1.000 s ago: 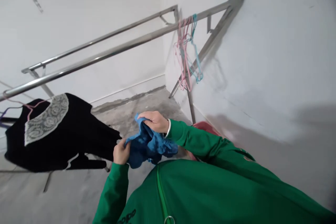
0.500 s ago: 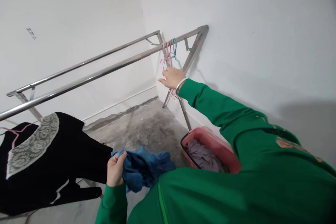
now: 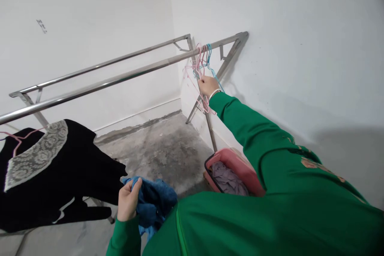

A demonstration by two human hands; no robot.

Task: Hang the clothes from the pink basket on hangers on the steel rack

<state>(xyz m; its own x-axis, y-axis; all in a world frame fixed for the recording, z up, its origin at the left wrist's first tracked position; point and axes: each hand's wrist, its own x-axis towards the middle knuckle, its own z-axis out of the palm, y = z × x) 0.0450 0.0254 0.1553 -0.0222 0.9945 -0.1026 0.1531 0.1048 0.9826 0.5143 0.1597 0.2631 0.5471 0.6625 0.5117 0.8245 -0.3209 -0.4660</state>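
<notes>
My left hand (image 3: pixel 129 199) is closed on a bunched blue garment (image 3: pixel 156 200), which hangs down in front of my body. At the far end of the metal rack, my right hand (image 3: pixel 208 87) is closed around a pink clothes hanger (image 3: pixel 198 61) whose hook is still over the front rail. More pink and blue hangers (image 3: pixel 209 54) hang from the rail right beside it. To the left of my left hand, a black top (image 3: pixel 90 164) with a lace collar hangs on a pink hanger (image 3: pixel 18 142).
The clothes rack (image 3: pixel 120 81) has two parallel rails and meets the white wall at the right. Below its end stands a pink basket (image 3: pixel 255 176) with greyish-purple cloth (image 3: pixel 228 180) inside. The floor (image 3: pixel 159 148) is bare concrete.
My right hand has gone from open fingers near the hangers to a closed grip on a pink one. The pink hangers have shifted and swung. My left hand still holds the blue garment.
</notes>
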